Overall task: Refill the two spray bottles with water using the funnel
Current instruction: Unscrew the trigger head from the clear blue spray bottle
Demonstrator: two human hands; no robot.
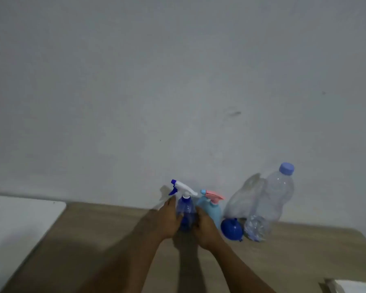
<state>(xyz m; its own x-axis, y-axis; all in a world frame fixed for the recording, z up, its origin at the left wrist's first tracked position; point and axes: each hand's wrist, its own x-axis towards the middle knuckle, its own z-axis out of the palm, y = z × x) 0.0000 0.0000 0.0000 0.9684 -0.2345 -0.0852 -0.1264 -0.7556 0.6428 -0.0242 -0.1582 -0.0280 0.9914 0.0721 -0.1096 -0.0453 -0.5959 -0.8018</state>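
Two hands on the dark blue spray bottle (186, 212) at the back of the wooden table (93, 240): left hand (167, 220) cupped against one side, right hand (205, 229) clamped on the other. Light blue spray bottle (212, 210) stands just beside it, pink trigger on top. Blue funnel (231, 229) lies next to a large clear water bottle (268, 204). No readable label anywhere; everything is blurred. Bottle base hidden behind the palms, and a white object (355, 285) is cut off bottom right.
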